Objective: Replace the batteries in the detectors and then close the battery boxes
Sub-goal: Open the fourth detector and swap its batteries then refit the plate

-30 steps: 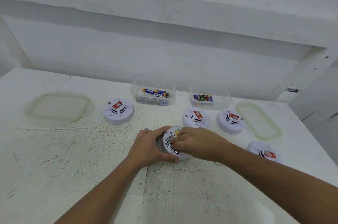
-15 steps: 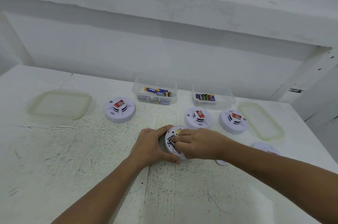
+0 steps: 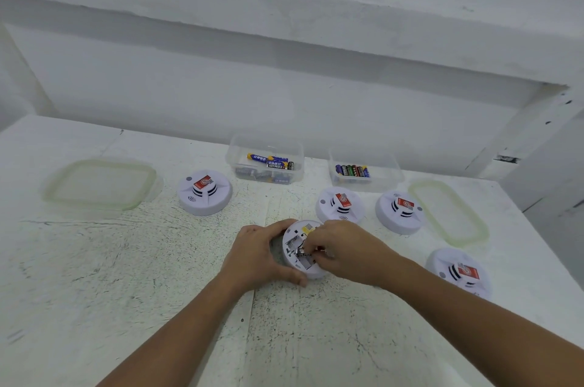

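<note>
A white round detector (image 3: 297, 244) lies upside down at the table's middle, its battery box open. My left hand (image 3: 257, 255) grips its left rim with thumb and fingers curled round it. My right hand (image 3: 343, 252) reaches into the open box from the right and pinches a battery (image 3: 305, 252) at the compartment; most of the battery is hidden by the fingers. Several other detectors stand face up: one far left (image 3: 204, 192), two behind (image 3: 339, 205) (image 3: 399, 211), one at the right (image 3: 459, 273).
Two clear plastic tubs stand at the back: the left tub (image 3: 235, 148) holds blue batteries, the right tub (image 3: 392, 176) holds a row of dark ones. A green-rimmed lid (image 3: 50, 193) lies far left, another lid (image 3: 474, 238) at the right. The wall rises just behind the tubs.
My right hand's fingers have shifted lower into the battery box, where a battery end now shows. My left hand keeps its grip on the rim. The camera has tilted slightly.
</note>
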`<state>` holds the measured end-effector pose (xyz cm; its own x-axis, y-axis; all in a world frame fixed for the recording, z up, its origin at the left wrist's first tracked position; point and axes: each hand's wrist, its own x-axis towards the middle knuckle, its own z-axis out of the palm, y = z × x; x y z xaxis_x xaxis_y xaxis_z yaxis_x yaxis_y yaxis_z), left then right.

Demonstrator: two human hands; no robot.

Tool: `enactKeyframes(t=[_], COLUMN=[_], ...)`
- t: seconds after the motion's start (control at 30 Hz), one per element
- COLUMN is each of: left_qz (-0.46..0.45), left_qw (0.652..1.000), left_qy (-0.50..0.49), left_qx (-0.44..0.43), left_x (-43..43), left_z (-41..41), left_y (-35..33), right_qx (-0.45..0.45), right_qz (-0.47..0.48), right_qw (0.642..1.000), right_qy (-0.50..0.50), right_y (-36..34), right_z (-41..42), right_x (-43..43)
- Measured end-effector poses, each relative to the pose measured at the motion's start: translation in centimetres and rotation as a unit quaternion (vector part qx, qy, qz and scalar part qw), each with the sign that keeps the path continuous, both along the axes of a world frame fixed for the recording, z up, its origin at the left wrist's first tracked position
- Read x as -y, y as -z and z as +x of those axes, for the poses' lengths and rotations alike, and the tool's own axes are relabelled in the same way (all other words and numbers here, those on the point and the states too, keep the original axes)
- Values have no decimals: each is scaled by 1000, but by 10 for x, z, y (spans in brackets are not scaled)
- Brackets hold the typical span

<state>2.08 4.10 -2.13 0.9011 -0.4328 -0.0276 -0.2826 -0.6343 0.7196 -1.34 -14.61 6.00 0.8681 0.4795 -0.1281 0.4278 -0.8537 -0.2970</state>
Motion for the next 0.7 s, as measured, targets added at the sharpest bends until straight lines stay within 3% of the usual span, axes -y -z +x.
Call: enactKeyframes(t=[0.1, 0.17, 0.23, 0.33, 0.4, 0.57, 0.7], left_qz=[4, 7, 15, 22, 21, 10, -2], left_qw=[1000, 1000, 1000, 1000, 1000, 1000, 1000], left_qy=[1, -1, -5, -7, -7, -8, -9], left_qx=[-1, -1, -5, -14, -19, -27, -24], left_x=[0, 0, 0, 1, 1, 2, 2], left_z=[1, 0, -1, -2, -3, -3, -4], left_y=[1, -2, -6, -9, -11, -13, -15], right_qx=[-17, -53, -92, -117, -96, -36, -31], right_qz=[22, 117, 249, 416, 468, 389, 206], right_qw=[1000, 988, 947, 852, 805, 789, 837], right_qy=[13, 83, 182, 295, 352, 474, 507], right_y=[-3, -6, -13, -26, -33, -35, -21], right_z=[-4, -3, 7, 36, 61, 122, 153], right_x=[1, 4, 14, 37, 56, 107, 123])
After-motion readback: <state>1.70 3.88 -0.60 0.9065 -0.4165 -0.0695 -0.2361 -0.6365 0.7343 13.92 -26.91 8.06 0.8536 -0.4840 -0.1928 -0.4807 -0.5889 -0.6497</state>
